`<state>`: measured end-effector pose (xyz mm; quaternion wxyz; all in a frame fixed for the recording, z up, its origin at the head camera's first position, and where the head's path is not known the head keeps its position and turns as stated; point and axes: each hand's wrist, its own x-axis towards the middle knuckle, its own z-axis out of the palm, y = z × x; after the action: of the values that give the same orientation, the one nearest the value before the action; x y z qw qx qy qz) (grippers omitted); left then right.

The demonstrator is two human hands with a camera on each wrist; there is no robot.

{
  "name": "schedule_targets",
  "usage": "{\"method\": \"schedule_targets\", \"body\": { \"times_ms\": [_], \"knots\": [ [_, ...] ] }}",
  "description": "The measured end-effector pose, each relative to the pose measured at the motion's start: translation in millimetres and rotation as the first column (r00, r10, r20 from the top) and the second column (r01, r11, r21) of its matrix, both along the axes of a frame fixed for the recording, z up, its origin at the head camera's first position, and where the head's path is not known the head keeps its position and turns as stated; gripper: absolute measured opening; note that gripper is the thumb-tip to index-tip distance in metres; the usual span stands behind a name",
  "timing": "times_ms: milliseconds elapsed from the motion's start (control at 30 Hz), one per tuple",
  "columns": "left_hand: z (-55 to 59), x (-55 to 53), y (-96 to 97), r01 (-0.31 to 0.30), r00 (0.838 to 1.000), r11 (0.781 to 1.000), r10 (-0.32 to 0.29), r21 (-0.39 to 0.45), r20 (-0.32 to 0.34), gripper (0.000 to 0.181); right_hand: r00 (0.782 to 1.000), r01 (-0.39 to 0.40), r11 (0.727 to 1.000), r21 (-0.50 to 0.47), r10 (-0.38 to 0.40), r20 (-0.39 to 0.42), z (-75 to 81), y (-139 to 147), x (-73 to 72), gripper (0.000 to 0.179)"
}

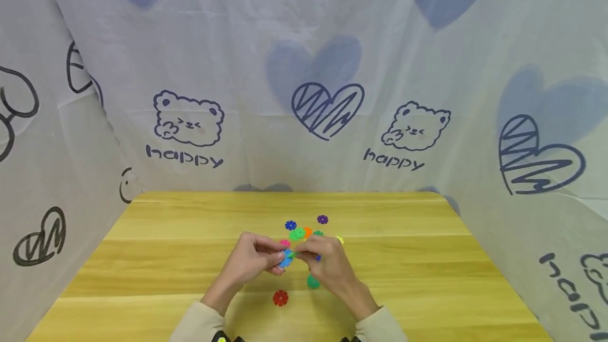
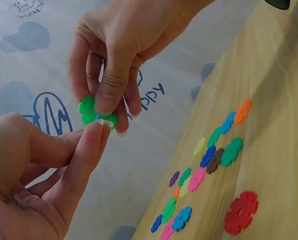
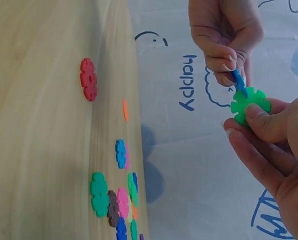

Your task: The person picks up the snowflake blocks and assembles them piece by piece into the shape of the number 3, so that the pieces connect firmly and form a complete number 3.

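Note:
My left hand (image 1: 249, 260) pinches a light-blue notched disc (image 1: 286, 259), a flower-shaped plastic piece, between thumb and fingers. Opposite it, my right hand (image 1: 329, 264) grips a bright green notched disc (image 3: 250, 102) by its face, thumb in front and fingers behind. The two discs meet at their rims, the blue one standing edge-on to the green in the right wrist view. Both are held up above the table. From the left wrist side, the green disc (image 2: 86, 111) shows around the right thumb, while the left fingertips hide most of the blue one.
Several more notched discs lie on the wooden table (image 1: 418, 278) beyond and beneath the hands. A red disc (image 1: 281, 298) lies nearest me, with a teal green disc (image 1: 313, 281) to its right. A purple disc (image 1: 322, 219) is farthest back. Printed cloth (image 1: 256, 136) hangs around the table.

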<state>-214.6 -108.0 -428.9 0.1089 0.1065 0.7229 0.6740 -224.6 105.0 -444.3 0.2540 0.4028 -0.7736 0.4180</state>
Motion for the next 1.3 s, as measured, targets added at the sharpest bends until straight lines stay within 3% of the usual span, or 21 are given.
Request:
{"method": "schedule_targets", "body": {
  "times_ms": [367, 567, 800, 1200, 1300],
  "knots": [
    [4.5, -3.5, -0.2, -0.006, 1.000, 1.000, 0.006, -0.021, 0.008, 0.026, 1.000, 0.020, 0.999, 0.045, -0.019, -0.016, 7.9, -2.0, -1.0, 0.011],
    [1.3, -6.0, -2.6, 0.062, 0.998, 0.997, -0.061, -0.047, 0.019, 0.027, 0.995, -0.031, 0.993, 0.112, 0.020, 0.098, 10.0, 4.0, -4.2, 0.007],
    [-2.2, -5.3, -3.4, 0.105, 0.994, 0.993, -0.104, -0.045, 0.026, 0.031, 0.959, -0.060, 0.988, 0.144, 0.017, 0.284, 13.9, 12.7, -3.0, 0.010],
    [-8.3, -3.2, 1.2, 0.099, 0.995, 0.993, -0.098, -0.061, 0.012, 0.038, 0.934, -0.041, 0.988, 0.148, -0.015, 0.356, 11.1, 15.3, -1.3, 0.006],
    [-11.1, -2.2, 1.0, 0.096, 0.995, 0.993, -0.096, -0.062, 0.018, 0.037, 0.915, -0.046, 0.986, 0.160, -0.023, 0.403, 8.1, 17.4, -2.5, 0.007]
  ]
}}
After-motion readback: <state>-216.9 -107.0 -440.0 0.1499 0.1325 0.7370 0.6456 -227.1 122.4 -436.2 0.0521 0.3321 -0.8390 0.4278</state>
